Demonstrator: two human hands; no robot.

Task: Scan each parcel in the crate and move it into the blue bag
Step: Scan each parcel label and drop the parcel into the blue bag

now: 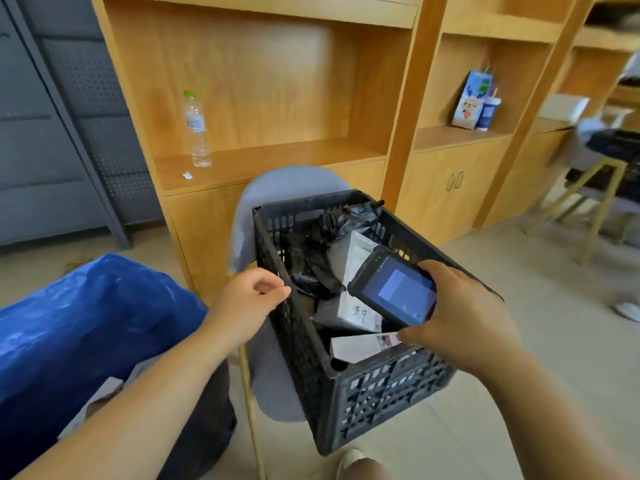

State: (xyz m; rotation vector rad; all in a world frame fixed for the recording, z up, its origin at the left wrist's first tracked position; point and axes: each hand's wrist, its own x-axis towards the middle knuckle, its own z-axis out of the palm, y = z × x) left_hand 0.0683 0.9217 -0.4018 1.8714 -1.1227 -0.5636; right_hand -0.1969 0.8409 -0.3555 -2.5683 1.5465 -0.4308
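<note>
While the right hand (460,317) grips the handheld scanner (394,289) over the crate's right edge, lit screen tilted up towards the face, its far end points down at the parcels, which looks like aiming for a label. The left hand (249,299) hovers at the crate's left edge with fingers curled and thumb near the forefinger, holding nothing; whether the fingertips touch the rim I cannot tell. It seems poised there to lift out whichever parcel gets read.

At the near left stands the blue bag (86,323), mouth open upward and just beside the crate, so a parcel need only cross over that left edge; something pale lies inside it.

The black crate (381,386) rests on a grey chair (287,185), raised to easy reach. Parcels remain in it: a white flat parcel (356,346) against the near wall, a white handwritten parcel (360,313) in the middle under the scanner, and a crumpled black plastic parcel (332,233) towards the far corner. The job is judged unfinished.

Beyond, a water bottle (197,129) stands upright on the wooden shelf (277,161), and farther right a printed paper bag (471,102) leans in another compartment
</note>
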